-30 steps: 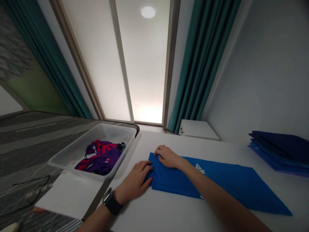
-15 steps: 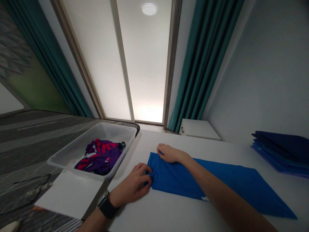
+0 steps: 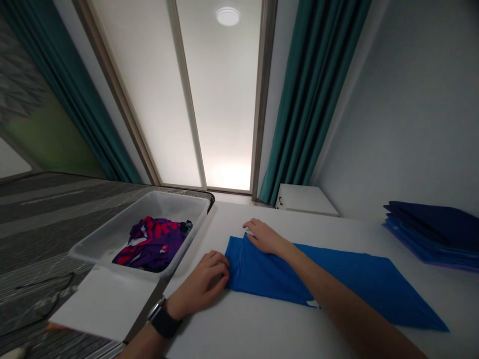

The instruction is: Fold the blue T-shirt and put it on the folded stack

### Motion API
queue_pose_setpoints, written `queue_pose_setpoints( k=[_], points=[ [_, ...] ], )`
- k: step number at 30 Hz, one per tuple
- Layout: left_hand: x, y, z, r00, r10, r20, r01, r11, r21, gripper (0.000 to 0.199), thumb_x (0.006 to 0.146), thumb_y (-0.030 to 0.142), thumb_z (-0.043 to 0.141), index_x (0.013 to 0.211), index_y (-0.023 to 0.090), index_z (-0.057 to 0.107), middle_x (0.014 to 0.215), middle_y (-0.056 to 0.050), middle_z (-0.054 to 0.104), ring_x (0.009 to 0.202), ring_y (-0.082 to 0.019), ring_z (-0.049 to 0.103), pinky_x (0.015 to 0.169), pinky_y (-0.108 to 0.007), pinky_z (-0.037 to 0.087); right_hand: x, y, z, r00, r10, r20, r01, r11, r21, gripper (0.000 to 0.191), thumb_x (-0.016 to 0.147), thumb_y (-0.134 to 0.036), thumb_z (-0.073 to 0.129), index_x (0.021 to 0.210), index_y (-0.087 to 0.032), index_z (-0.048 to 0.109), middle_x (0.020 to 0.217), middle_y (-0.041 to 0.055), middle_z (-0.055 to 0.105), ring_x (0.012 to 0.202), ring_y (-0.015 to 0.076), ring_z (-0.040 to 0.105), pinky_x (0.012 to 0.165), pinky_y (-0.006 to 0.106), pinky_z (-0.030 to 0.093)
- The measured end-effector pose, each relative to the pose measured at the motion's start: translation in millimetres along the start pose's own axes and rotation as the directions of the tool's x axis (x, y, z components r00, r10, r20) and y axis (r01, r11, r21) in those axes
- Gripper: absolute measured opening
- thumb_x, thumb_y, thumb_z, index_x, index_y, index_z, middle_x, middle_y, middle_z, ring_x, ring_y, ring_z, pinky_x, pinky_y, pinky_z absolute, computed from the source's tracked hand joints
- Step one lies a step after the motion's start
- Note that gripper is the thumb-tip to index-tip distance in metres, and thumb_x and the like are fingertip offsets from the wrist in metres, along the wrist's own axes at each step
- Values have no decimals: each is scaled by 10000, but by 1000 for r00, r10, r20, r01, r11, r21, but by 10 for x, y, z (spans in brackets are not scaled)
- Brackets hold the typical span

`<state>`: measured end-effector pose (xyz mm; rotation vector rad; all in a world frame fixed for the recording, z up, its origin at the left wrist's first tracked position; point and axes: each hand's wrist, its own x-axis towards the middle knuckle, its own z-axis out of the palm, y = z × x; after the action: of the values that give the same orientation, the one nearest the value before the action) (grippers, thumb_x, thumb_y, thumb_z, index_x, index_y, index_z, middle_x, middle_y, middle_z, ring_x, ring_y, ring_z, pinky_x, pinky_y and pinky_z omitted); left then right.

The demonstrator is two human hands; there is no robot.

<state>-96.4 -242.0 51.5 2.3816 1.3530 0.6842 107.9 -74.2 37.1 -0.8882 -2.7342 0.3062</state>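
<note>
A blue garment (image 3: 269,274), folded into a long strip, lies across the white table (image 3: 284,331). A small white mark shows on its near edge. My left hand (image 3: 204,281), with a dark watch on the wrist, is at the strip's left end, its fingers curled closed on the edge there. At the far edge near the same end, my right hand (image 3: 264,237) pinches the fabric and lifts it slightly. A crease runs between the two hands. My right forearm crosses over the garment and hides part of it.
Left of the table stands a clear plastic bin (image 3: 93,237) holding a crumpled purple and red garment (image 3: 153,244). A stack of folded dark blue garments (image 3: 434,234) lies at the right. Beyond the table's far edge is a white cabinet (image 3: 307,197).
The bunched fabric at the left end now lies flatter, and the left fingers are closer together. My right hand has raised the far edge a little. The view has shifted slightly.
</note>
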Motion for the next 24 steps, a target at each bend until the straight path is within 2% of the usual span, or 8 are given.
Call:
queue_pose_setpoints(
  k=[3,9,12,16,20,24],
  points=[
    [50,-24,3,999,-26,-28,26,1000,3,180,945,178,425,839,204,568,963,-51,600,944,-204,533,875,-360,418,-175,122,-42,998,37,-45,-35,998,45,310,946,-192,468,1245,-157,544,1200,124,575,1124,232,534,970,367,404],
    [234,12,19,993,-75,-90,83,992,91,166,967,247,415,901,211,562,920,-40,614,901,-212,551,832,-367,398,-552,338,-149,991,131,-24,-132,991,-11,296,949,-194,453,1210,-166,591,1168,117,603,1062,247,554,922,386,420],
    [386,107,58,995,-67,-68,78,982,169,102,931,263,487,979,214,563,917,-29,625,884,-216,563,823,-370,387,-703,440,-197,983,182,-40,-183,982,-48,296,952,-191,445,1204,-160,597,1164,121,606,1066,251,550,921,387,414],
    [625,170,110,999,-37,5,34,957,288,129,930,282,490,1016,220,564,950,-32,649,885,-220,586,824,-373,375,-896,526,-252,973,221,-62,-224,973,-52,292,948,-184,446,1193,-165,604,1142,113,613,1059,238,551,915,368,414],
    [841,39,119,993,-118,13,107,940,324,148,933,292,469,1008,220,574,860,-20,663,829,-216,614,806,-360,391,-1095,579,-250,966,246,-79,-250,968,-38,284,948,-192,452,1185,-166,606,1134,110,612,1051,235,550,914,368,417],
    [929,-163,186,978,-200,-56,207,936,286,162,917,280,472,1013,216,585,829,-22,654,849,-228,616,799,-359,420,-1230,627,-155,962,248,-117,-254,967,-37,260,939,-180,462,1155,-191,607,1115,100,604,1039,228,540,909,369,421]
  ],
)
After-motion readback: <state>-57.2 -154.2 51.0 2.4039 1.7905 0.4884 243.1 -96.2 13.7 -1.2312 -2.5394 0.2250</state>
